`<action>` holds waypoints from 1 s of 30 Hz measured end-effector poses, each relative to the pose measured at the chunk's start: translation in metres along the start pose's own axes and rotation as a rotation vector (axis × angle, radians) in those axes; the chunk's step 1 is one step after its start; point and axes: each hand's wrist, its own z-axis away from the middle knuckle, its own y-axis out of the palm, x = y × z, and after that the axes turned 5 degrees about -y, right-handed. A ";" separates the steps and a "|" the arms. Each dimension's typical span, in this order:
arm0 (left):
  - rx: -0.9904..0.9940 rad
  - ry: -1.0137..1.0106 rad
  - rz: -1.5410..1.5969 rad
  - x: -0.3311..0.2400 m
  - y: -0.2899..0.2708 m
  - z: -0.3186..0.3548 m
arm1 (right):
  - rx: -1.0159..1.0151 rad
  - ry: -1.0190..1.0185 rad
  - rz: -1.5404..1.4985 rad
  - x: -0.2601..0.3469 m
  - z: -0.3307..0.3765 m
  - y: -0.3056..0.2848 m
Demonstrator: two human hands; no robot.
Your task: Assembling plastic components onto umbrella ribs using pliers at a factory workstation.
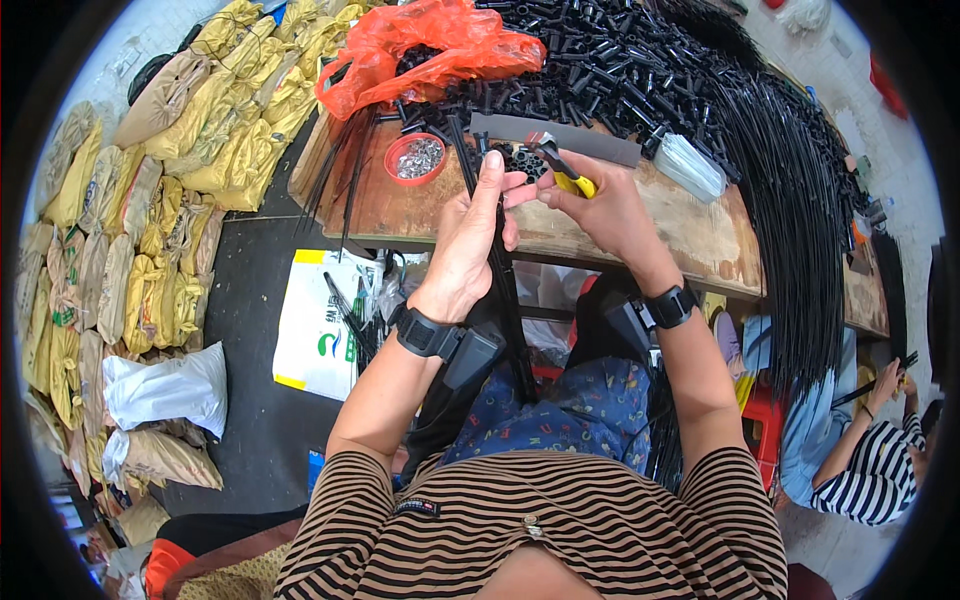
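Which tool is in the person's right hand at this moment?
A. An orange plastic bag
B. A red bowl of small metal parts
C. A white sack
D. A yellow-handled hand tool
D: the right hand holds a yellow-handled tool over the wooden table, while the red bowl and orange bag lie untouched further back.

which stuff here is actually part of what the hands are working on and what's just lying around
In use: black strip in left hand; yellow-handled tool in right hand; red dish of small metal bits.

Lying about: yellow sacks, orange plastic bag, white bag.
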 end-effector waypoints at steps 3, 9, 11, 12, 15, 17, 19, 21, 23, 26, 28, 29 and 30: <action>0.015 0.004 -0.003 0.000 0.002 -0.001 | -0.076 -0.084 0.097 0.000 0.003 0.002; 0.072 0.066 -0.039 0.003 0.006 -0.003 | -0.217 0.279 -0.619 0.032 0.015 0.016; 0.127 0.081 -0.012 0.005 0.008 -0.004 | -0.227 0.284 -0.731 0.039 0.020 0.027; 0.131 0.079 -0.012 0.006 0.009 -0.004 | -0.244 0.285 -0.838 0.042 0.021 0.030; 0.119 0.091 -0.003 0.007 0.012 -0.005 | -0.302 0.306 -0.876 0.038 0.023 0.034; 0.147 0.094 -0.024 0.007 0.014 -0.004 | -0.320 0.324 -0.901 0.036 0.024 0.035; 0.155 0.082 -0.041 0.006 0.011 -0.003 | -0.335 0.317 -0.925 0.038 0.024 0.037; 0.163 0.069 -0.057 0.005 0.010 -0.002 | -0.320 0.322 -0.926 0.041 0.023 0.035; 0.158 0.073 -0.055 0.004 0.012 -0.001 | -0.307 0.327 -0.925 0.041 0.024 0.035; 0.129 0.106 -0.031 0.004 0.018 0.000 | -0.332 0.339 -0.901 0.041 0.025 0.034; 0.139 0.092 -0.049 0.004 0.014 -0.001 | -0.309 0.339 -0.927 0.044 0.025 0.033; 0.149 0.077 -0.066 0.004 0.012 0.000 | -0.308 0.339 -0.928 0.042 0.026 0.034; 0.150 0.078 -0.066 0.005 0.012 -0.001 | -0.308 0.342 -0.933 0.039 0.026 0.034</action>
